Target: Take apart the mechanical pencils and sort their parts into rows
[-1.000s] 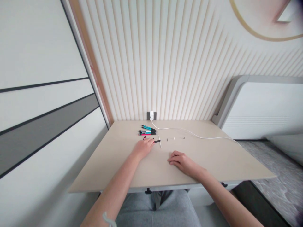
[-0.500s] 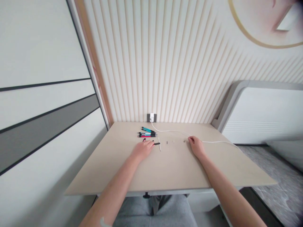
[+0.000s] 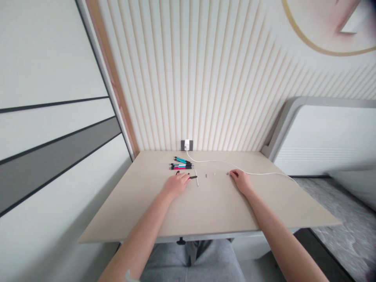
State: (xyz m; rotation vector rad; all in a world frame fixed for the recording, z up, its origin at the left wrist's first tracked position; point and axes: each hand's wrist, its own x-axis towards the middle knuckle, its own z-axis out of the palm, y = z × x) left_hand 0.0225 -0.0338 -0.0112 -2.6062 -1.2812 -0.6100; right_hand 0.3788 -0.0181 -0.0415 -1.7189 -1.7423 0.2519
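My left hand (image 3: 177, 185) lies low over the desk with its fingers bent round a slim black pen barrel (image 3: 193, 177), whose dark end sticks out to the right. That end crosses a thin white pen refill (image 3: 197, 181). Beyond the fingers are small dark pen pieces (image 3: 178, 172), partly hidden. My right hand (image 3: 241, 181) rests on its side, fingertips pinched together beside a tiny grey piece (image 3: 227, 173); what is between them is too small to tell. Between the hands lie a small dark piece (image 3: 206, 176) and a tiny clear piece (image 3: 214, 174).
Several click pens (image 3: 181, 167) lie grouped behind my left hand, with teal pens (image 3: 182, 159) behind them. A white cable (image 3: 211, 161) runs from a charger (image 3: 187, 144) at the wall, past my right hand, over the desk's (image 3: 211, 211) right side.
My right hand has shifted slightly left, its fingertips now close against the tiny grey piece. The left hand stays in place with the pen barrel. The whole view has moved a little.
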